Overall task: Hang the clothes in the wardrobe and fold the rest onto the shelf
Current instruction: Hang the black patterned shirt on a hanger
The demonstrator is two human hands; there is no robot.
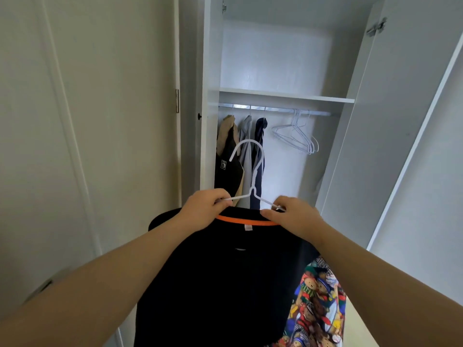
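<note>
- Both forearms reached forward and up, side by side, toward the open wardrobe (375,126).
- The left hand (203,209) was curled around the left shoulder of the white hanger (253,171), knuckles up.
- The right hand (293,216) pinched the right shoulder of the hanger; it possibly held the collar too, but the fingers hid this.
- The black garment (225,271) hung from the hanger below the hands, with its orange collar band (246,221) between them.
- The rail (275,110) was at 12 o'clock from the hook, under the shelf (288,95).
- Three hung clothes (240,151) were behind the hook, and empty hangers (295,139) at 1 o'clock.
- A bear-patterned cloth (318,301) was at 4 o'clock from the garment.
</note>
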